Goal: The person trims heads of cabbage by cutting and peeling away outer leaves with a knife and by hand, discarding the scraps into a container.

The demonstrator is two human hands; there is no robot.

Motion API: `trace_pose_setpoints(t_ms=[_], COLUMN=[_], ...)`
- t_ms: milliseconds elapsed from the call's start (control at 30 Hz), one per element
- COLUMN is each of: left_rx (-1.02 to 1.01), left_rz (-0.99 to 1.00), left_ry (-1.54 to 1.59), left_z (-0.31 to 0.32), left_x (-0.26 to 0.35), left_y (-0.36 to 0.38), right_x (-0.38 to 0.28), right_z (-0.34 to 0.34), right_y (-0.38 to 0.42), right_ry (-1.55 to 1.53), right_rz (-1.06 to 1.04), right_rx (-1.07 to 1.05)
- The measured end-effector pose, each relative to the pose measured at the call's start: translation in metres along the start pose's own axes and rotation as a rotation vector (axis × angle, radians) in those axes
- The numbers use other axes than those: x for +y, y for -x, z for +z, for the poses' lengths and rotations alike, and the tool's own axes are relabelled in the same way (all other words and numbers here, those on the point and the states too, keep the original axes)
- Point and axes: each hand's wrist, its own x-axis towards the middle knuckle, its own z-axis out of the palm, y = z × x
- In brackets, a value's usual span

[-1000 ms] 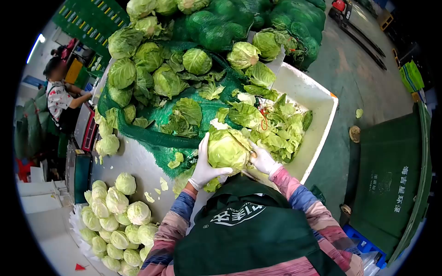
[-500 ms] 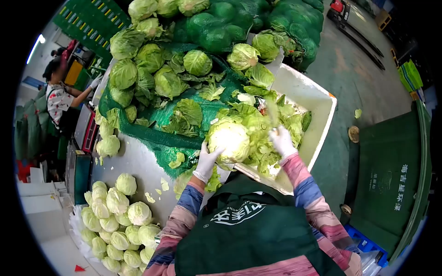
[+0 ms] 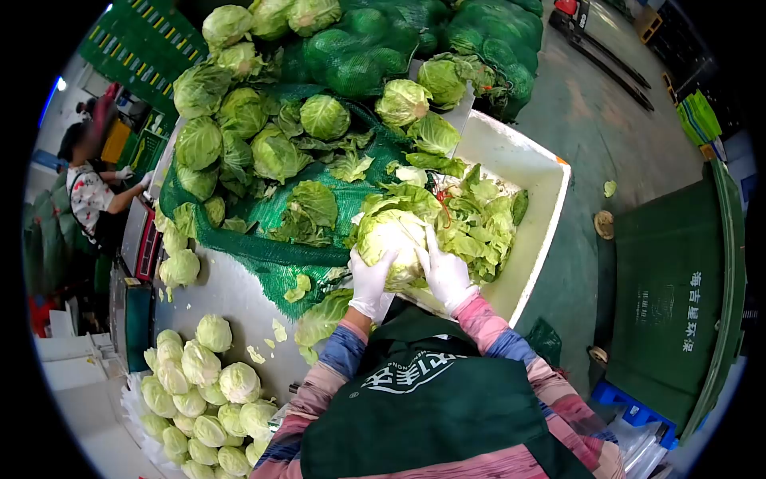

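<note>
A pale green cabbage (image 3: 389,237), brightly lit on top, is held between my two white-gloved hands at the near left edge of the foam box. My left hand (image 3: 370,281) grips its near left side. Against the near right side, my right hand (image 3: 447,275) presses with its fingers on the leaves. Loose outer leaves (image 3: 415,199) stick out behind the cabbage. More trimmed leaves (image 3: 483,231) fill part of the white foam box (image 3: 533,275), where a red strand (image 3: 444,209) shows. The cabbage's underside is hidden.
Untrimmed cabbages (image 3: 275,152) lie on green netting (image 3: 239,243) at the back left. Trimmed cabbages (image 3: 199,363) are piled at the near left. Full net bags (image 3: 359,60) stand behind. A green bin (image 3: 670,295) is at right; another person (image 3: 92,188) stands far left.
My right hand has come left from over the leaves onto the cabbage. The blurred pale shape above that hand no longer shows. My left hand stays on the cabbage.
</note>
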Motion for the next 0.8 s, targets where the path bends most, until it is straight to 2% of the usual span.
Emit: trace_pose_setpoints(t_ms=[200, 267, 300, 467, 633, 700, 767, 800], left_rx=[0.029, 0.042, 0.054, 0.048, 0.137, 0.058, 0.016, -0.026], left_rz=[-0.106, -0.076, -0.045, -0.050, -0.051, -0.047, 0.041, 0.118], left_ry=[0.194, 0.104, 0.013, 0.028, -0.068, 0.165, 0.205, 0.243], left_z=[0.008, 0.003, 0.002, -0.002, 0.009, 0.010, 0.006, 0.002], left_x=[0.027, 0.004, -0.001, -0.030, -0.010, -0.006, -0.027, -0.036], left_y=[0.016, 0.003, -0.002, -0.015, 0.001, 0.011, 0.015, 0.016], right_x=[0.012, 0.011, 0.011, 0.009, 0.016, 0.018, 0.050, 0.052], right_z=[-0.004, -0.013, -0.014, -0.013, -0.010, -0.022, 0.002, 0.001], right_y=[-0.030, -0.039, -0.042, -0.046, -0.058, -0.065, -0.088, -0.089], right_ry=[-0.178, -0.230, -0.226, -0.227, -0.247, -0.394, -0.174, -0.201], right_rz=[0.105, 0.137, 0.131, 0.133, 0.147, 0.240, 0.247, 0.255], right_rx=[-0.155, -0.236, -0.236, -0.191, -0.182, -0.142, -0.150, -0.158])
